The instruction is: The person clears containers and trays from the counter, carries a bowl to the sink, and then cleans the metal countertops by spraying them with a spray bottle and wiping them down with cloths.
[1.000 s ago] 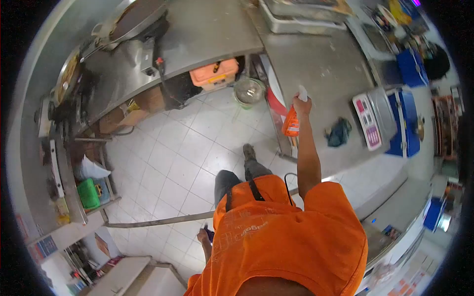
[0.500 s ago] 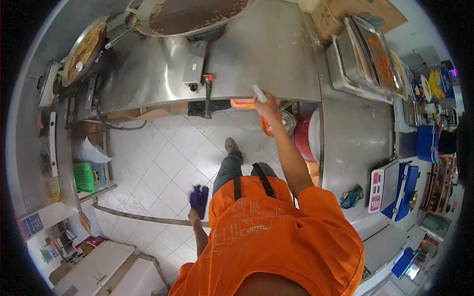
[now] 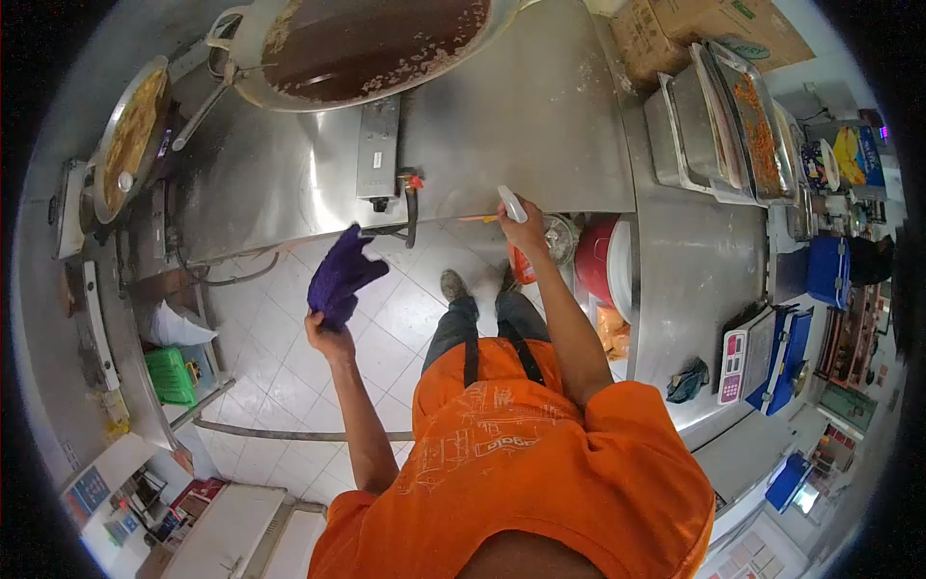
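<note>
My left hand (image 3: 329, 338) is closed on the lower end of a purple cloth (image 3: 344, 280), which stands up from it over the tiled floor, near the front edge of the steel counter (image 3: 502, 125). At that counter's edge, my right hand (image 3: 524, 224) grips the neck of a spray bottle. Its white nozzle (image 3: 512, 204) sticks out above the fingers, and the orange body (image 3: 522, 265) hangs below. A large pan of dark liquid (image 3: 362, 48) sits on the counter beyond both hands, with a grey burner control box (image 3: 378, 150) below it.
Stacked metal trays (image 3: 743, 125) and cardboard boxes (image 3: 704, 34) stand at the back right. On the right-hand counter are a pink-and-white scale (image 3: 743, 357) and a crumpled green cloth (image 3: 688, 380). A red bucket (image 3: 595, 267) is beneath. A second pan (image 3: 133, 140) stands at left.
My left hand has risen and moved forward with the purple cloth. My right hand, after swinging left from the right-hand counter, still holds the bottle. The view has turned toward the front counter.
</note>
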A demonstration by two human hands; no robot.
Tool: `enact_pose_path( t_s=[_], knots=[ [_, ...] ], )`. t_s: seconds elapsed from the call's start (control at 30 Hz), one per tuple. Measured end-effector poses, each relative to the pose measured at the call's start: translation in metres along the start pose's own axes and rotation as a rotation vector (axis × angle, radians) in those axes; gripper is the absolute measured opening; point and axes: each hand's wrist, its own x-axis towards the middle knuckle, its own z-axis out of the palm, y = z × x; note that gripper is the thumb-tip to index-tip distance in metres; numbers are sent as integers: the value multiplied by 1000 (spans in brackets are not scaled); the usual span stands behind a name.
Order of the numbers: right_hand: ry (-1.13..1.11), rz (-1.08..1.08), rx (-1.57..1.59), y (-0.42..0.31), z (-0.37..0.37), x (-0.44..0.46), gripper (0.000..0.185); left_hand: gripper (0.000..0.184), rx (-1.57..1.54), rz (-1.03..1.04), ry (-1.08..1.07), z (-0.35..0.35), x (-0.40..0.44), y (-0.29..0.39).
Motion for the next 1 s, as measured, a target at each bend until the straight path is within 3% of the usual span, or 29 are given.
enact_pose_path(
  t_s=[0.1, 0.17, 0.23, 0.3, 0.33, 0.37, 0.43, 0.5, 0.53, 0.57, 0.63, 0.7, 0.77, 0.83, 0.9, 0.93, 1.0],
  knots=[
    [35, 131, 128, 31, -9, 5, 8, 42, 69, -18, -234, 78, 2, -2],
    [-1, 64, 149, 23, -23, 7, 6, 37, 140, -50, -343, 134, 1, -13],
    [-41, -6, 172, 14, -38, 10, 5, 35, 367, 69, -325, 198, 3, -43],
    [-86, -90, 77, 23, -57, 2, 5, 45, 927, 630, -452, 246, 18, -77],
    [-118, -148, -30, 33, -72, -2, 6, 50, 1143, 505, -544, 257, 25, -90],
    [-117, -48, -1, 29, -87, 0, 6, 55, 1353, 376, -632, 268, 33, -106],
    [-104, 155, 60, 20, -117, 4, 6, 64, 1550, 373, -592, 282, 50, -150],
    [-113, 430, 353, 0, -144, -13, 6, 71, 1517, 644, -337, 282, 70, -214],
    [-122, 321, 273, 7, -156, -22, 7, 72, 1529, 542, -445, 274, 89, -240],
    [-123, 214, 189, 15, -172, -30, 8, 72, 1651, 760, -388, 271, 95, -263],
    [-112, 205, 166, 15, -199, -41, 11, 68, 1582, 836, -412, 310, 96, -299],
    [-86, 253, 145, 20, -223, -52, 14, 61, 1380, 746, -768, 400, 70, -332],
    [-130, 289, 138, 41, -250, -51, 15, 60, 1170, 821, -854, 476, 12, -365],
    [-116, 367, 148, 44, -267, -55, 14, 58, 1270, 748, -1102, 489, -45, -394],
    [-50, 449, 170, 33, -281, -44, 8, 60, 1204, 784, -1170, 459, -66, -410],
    [-149, 451, 127, 39, -298, -42, 13, 61, 1174, 797, -1208, 446, -71, -414],
    [-105, 382, 69, 42, -306, -33, 15, 56, 1438, 899, -1131, 433, -20, -395]
  ],
)
